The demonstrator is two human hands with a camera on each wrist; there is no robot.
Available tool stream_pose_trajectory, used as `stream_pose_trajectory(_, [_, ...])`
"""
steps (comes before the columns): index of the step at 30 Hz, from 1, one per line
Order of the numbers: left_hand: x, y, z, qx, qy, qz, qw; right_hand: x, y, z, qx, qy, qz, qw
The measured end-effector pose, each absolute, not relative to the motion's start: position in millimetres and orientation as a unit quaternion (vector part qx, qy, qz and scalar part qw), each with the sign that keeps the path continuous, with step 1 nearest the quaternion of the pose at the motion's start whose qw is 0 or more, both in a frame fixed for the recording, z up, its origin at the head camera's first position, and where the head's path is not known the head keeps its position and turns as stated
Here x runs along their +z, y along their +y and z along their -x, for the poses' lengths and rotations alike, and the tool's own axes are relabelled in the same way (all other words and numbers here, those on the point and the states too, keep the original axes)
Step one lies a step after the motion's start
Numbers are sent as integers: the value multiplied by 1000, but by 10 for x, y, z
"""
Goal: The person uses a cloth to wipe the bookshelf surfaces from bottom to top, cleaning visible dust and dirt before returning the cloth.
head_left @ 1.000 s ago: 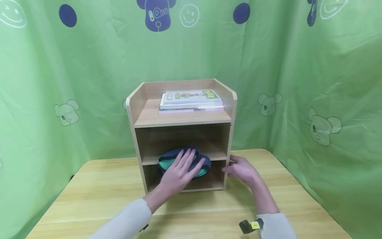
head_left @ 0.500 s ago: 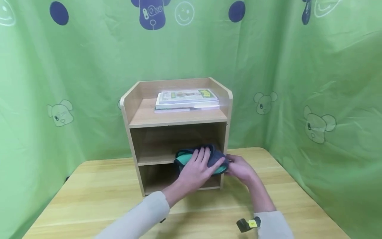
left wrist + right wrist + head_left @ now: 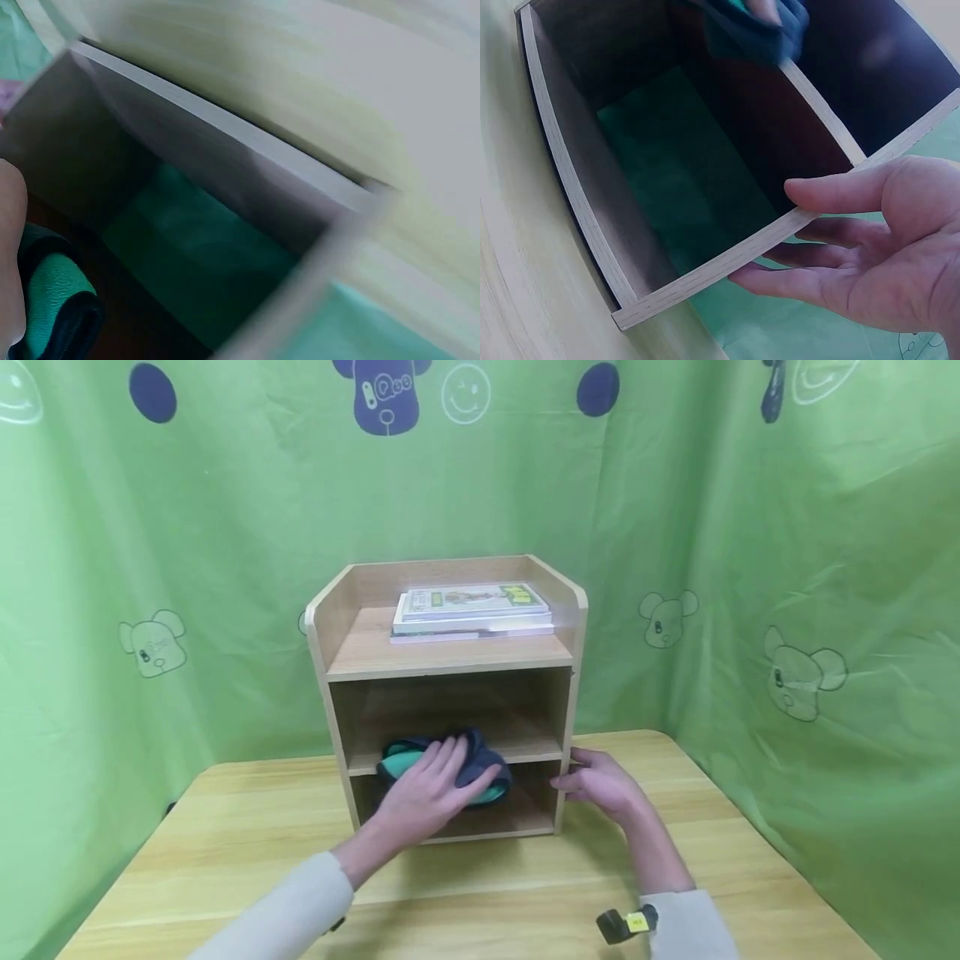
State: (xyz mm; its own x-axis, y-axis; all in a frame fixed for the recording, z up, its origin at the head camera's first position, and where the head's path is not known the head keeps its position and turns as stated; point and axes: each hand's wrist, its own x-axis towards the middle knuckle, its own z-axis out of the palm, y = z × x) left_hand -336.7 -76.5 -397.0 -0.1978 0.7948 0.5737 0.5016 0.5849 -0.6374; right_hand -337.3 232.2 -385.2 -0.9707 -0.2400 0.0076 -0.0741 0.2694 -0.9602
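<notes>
A small wooden shelf unit stands on the table, with two open compartments below its top. My left hand holds a bunched navy and green cloth against the front edge of the middle board, left of centre. In the left wrist view the cloth shows its green face and dark border beside the hand. My right hand grips the front edge of the right side panel, thumb on the inner face and fingers on the outer face. Part of the cloth is hidden under the left hand.
A stack of books lies on the top of the unit, between raised sides. The wooden table spreads around it. Green curtains with cartoon prints hang behind and to the sides.
My left hand slid right with the cloth along the middle board to the right side panel, then back left to left of centre. The right hand stayed at the side panel.
</notes>
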Motion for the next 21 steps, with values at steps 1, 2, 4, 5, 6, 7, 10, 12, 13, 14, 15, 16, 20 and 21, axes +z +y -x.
stream_pose_trajectory(1, [-3981, -888, 3367, 158, -753, 427, 474, -3849, 2318, 3370, -595, 794, 100, 70])
stream_pose_trajectory(2, [-3994, -1009, 3369, 156, -748, 429, 482, -3847, 2316, 3366, -594, 795, 101, 71])
stream_pose_trajectory(4, [-4017, -1243, 3368, 154, -737, 430, 498, -3842, 2308, 3362, -592, 796, 101, 71])
stream_pose_trajectory(5, [-4027, -1352, 3364, 156, -732, 430, 505, -3841, 2304, 3362, -591, 797, 100, 70])
stream_pose_trajectory(6, [-4039, -1453, 3363, 156, -725, 431, 514, -3842, 2299, 3365, -590, 798, 100, 70])
stream_pose_trajectory(7, [-4047, -1537, 3363, 157, -719, 433, 521, -3842, 2306, 3367, -588, 800, 100, 68])
stream_pose_trajectory(10, [-4059, -1710, 3359, 156, -702, 440, 538, -3851, 2313, 3374, -584, 804, 96, 63])
stream_pose_trajectory(12, [-4065, -1754, 3364, 154, -692, 445, 547, -3855, 2316, 3382, -581, 806, 97, 62])
stream_pose_trajectory(13, [-4074, -1763, 3366, 152, -687, 447, 552, -3863, 2311, 3382, -580, 806, 96, 63])
stream_pose_trajectory(14, [-4082, -1760, 3373, 149, -684, 448, 556, -3871, 2306, 3384, -580, 806, 94, 64])
stream_pose_trajectory(15, [-4092, -1750, 3382, 148, -683, 447, 558, -3876, 2304, 3387, -580, 807, 94, 65])
stream_pose_trajectory(16, [-4100, -1734, 3394, 146, -681, 446, 562, -3876, 2306, 3391, -578, 808, 95, 66])
stream_pose_trajectory(20, [-4118, -1628, 3433, 139, -685, 440, 565, -3871, 2316, 3404, -579, 807, 91, 68])
stream_pose_trajectory(21, [-4121, -1592, 3439, 137, -684, 440, 566, -3872, 2318, 3404, -580, 806, 90, 68])
